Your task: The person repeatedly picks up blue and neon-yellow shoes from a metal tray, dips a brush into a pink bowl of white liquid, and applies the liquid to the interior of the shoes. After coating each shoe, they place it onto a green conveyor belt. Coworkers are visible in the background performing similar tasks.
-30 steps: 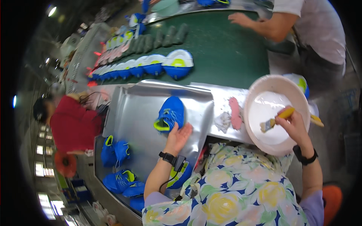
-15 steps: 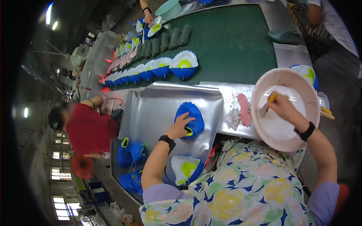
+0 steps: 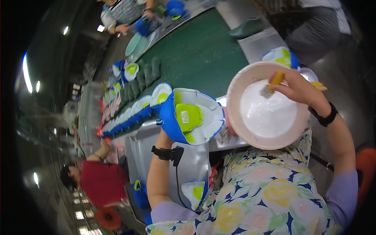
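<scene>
My left hand [image 3: 165, 138] holds up a blue shoe upper [image 3: 167, 119], its white and lime-green underside turned towards me; my fingers are hidden behind it. In my right hand [image 3: 299, 89] is a brush [image 3: 277, 78] with a yellow handle, gripped above a pale pink basin [image 3: 232, 105]. White liquid [image 3: 266, 117] fills the basin's bottom, and the bristles are over it, apart from the surface as far as I can see. The basin stands right of the lifted upper, near my apron.
Below my left arm lies a metal tray [image 3: 196, 164] with another upper [image 3: 194, 192] and blue shoes [image 3: 140, 196]. Beyond runs a green belt [image 3: 196, 51] with rows of uppers [image 3: 137, 113] and dark sole-shaped pieces [image 3: 143, 76]. A person in red [image 3: 102, 182] is at left, another person [image 3: 125, 13] far off.
My left hand has lifted the upper from the tray and turned its underside towards me. The brush has risen from low in the basin towards its far side. The view has shifted.
</scene>
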Demonstrator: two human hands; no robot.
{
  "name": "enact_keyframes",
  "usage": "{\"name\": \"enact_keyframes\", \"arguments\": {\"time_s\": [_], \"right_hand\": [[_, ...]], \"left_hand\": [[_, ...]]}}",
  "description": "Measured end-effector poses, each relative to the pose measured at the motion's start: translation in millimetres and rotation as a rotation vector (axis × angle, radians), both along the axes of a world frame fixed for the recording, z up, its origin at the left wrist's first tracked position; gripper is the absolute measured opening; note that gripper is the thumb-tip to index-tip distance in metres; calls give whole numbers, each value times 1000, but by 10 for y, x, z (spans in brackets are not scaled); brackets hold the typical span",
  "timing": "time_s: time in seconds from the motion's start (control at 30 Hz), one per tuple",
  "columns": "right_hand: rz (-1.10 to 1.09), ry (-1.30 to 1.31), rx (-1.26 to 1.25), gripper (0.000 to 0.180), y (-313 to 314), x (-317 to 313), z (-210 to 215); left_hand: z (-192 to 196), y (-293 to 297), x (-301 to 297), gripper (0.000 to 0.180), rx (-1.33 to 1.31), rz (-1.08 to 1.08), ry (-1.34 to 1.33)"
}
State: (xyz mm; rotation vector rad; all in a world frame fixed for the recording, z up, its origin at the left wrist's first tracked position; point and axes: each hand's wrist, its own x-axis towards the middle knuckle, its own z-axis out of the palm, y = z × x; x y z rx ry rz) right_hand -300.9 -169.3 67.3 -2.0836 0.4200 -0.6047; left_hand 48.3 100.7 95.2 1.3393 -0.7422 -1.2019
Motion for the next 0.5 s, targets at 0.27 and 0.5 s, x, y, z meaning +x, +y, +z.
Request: {"name": "enact_keyframes", "arguments": {"time_s": [0.27,0.5], "right_hand": [[-172,-206,0,25,-56,128,239],[-439,-136,328,35,151,60,-41]], "left_hand": [[-149,-1017,-744,54,-142,-21,46],[-463,-1195,-1061,52,-328,195,-88]]}}
